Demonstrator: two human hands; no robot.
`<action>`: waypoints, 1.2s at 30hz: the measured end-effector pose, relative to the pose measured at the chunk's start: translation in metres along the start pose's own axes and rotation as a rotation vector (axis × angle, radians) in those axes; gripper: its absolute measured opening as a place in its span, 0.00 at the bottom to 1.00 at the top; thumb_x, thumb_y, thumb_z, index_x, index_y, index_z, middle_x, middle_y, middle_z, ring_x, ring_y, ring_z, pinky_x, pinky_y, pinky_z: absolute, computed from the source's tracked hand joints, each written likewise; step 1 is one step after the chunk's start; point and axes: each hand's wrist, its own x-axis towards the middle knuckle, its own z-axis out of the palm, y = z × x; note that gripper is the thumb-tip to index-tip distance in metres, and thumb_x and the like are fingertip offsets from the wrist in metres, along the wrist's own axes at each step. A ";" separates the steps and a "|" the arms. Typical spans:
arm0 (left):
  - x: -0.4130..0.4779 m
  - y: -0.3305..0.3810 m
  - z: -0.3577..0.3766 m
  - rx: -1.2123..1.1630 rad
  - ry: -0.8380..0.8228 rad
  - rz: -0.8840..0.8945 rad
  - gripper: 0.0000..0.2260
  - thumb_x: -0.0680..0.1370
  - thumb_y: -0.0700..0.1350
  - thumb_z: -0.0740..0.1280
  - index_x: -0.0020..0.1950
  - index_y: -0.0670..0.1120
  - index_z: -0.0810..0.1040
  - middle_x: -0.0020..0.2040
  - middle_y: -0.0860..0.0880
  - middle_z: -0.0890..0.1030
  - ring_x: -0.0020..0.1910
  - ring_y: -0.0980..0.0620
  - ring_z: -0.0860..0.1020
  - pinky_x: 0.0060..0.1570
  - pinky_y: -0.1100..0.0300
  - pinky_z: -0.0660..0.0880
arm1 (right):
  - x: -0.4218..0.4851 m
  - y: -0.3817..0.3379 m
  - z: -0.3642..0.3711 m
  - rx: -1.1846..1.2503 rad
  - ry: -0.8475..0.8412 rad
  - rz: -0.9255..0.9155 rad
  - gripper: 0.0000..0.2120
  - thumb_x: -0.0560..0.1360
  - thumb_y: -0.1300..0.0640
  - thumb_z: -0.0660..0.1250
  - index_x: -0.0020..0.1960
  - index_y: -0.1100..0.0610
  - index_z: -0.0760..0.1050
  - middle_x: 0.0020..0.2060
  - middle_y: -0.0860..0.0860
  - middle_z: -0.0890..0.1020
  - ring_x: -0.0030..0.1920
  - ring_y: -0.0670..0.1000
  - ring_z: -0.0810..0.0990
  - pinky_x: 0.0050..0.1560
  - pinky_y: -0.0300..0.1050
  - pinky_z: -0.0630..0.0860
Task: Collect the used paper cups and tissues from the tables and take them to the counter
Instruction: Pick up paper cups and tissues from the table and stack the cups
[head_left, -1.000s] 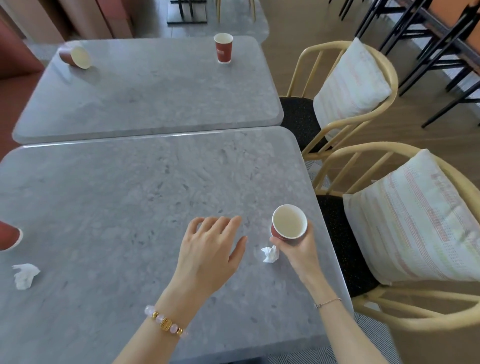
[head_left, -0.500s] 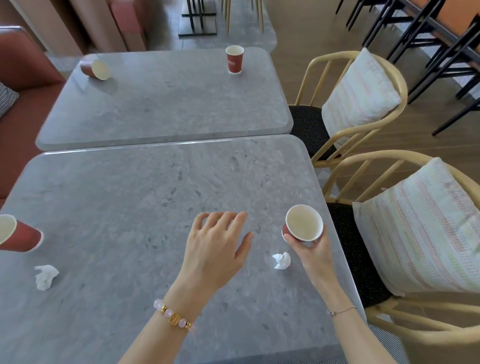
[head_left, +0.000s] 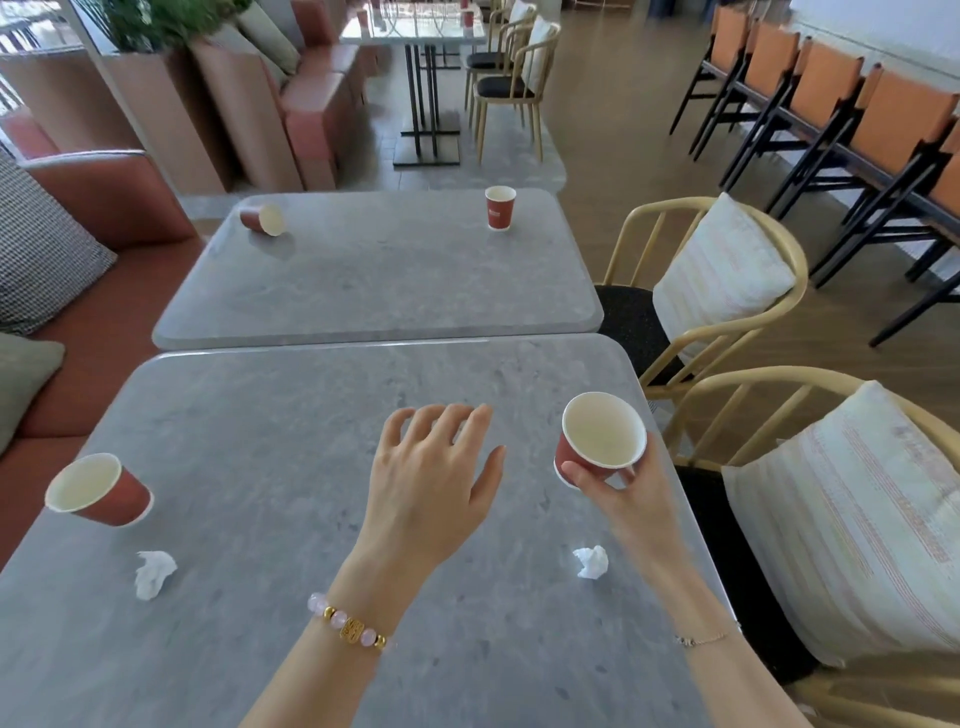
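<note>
My right hand (head_left: 631, 499) grips a red paper cup (head_left: 600, 439), lifted off the near grey table (head_left: 291, 415) with its white inside facing me. My left hand (head_left: 431, 483) hovers over the table's middle, fingers relaxed, holding nothing. A crumpled tissue (head_left: 591, 561) lies just below the held cup. At the near table's left edge a second red cup (head_left: 98, 491) lies tipped on its side, with another tissue (head_left: 153, 573) in front of it. On the far table (head_left: 379, 280) one cup (head_left: 262, 219) lies tipped at the back left and one cup (head_left: 500, 208) stands upright at the back right.
Two wooden chairs with striped cushions (head_left: 727, 265) (head_left: 852, 519) stand along the tables' right side. A red bench (head_left: 104, 332) with pillows runs along the left. Black-framed orange chairs (head_left: 852, 119) line the far right, across open wooden floor.
My right hand has lifted the cup off the table, away from the tissue. My head has tilted up, bringing the room beyond into view. My left hand has stayed over the table.
</note>
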 end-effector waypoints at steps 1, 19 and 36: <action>-0.001 -0.001 -0.003 0.001 0.009 -0.006 0.17 0.77 0.52 0.57 0.56 0.44 0.78 0.49 0.50 0.82 0.47 0.46 0.79 0.52 0.50 0.73 | -0.002 -0.003 0.002 0.001 -0.010 -0.005 0.29 0.63 0.62 0.79 0.54 0.41 0.70 0.49 0.35 0.80 0.50 0.36 0.79 0.46 0.27 0.74; -0.061 -0.032 -0.047 0.057 0.101 -0.282 0.17 0.77 0.53 0.56 0.56 0.45 0.78 0.49 0.50 0.82 0.48 0.47 0.80 0.51 0.51 0.73 | -0.030 -0.040 0.050 0.030 -0.316 -0.023 0.29 0.55 0.46 0.78 0.49 0.29 0.68 0.49 0.31 0.78 0.52 0.35 0.79 0.48 0.36 0.74; -0.135 -0.110 -0.082 0.156 0.116 -0.604 0.19 0.76 0.53 0.56 0.55 0.44 0.80 0.49 0.49 0.83 0.48 0.46 0.81 0.50 0.51 0.75 | -0.055 -0.058 0.160 0.042 -0.620 -0.072 0.28 0.63 0.61 0.79 0.55 0.40 0.71 0.48 0.32 0.79 0.51 0.33 0.78 0.45 0.22 0.71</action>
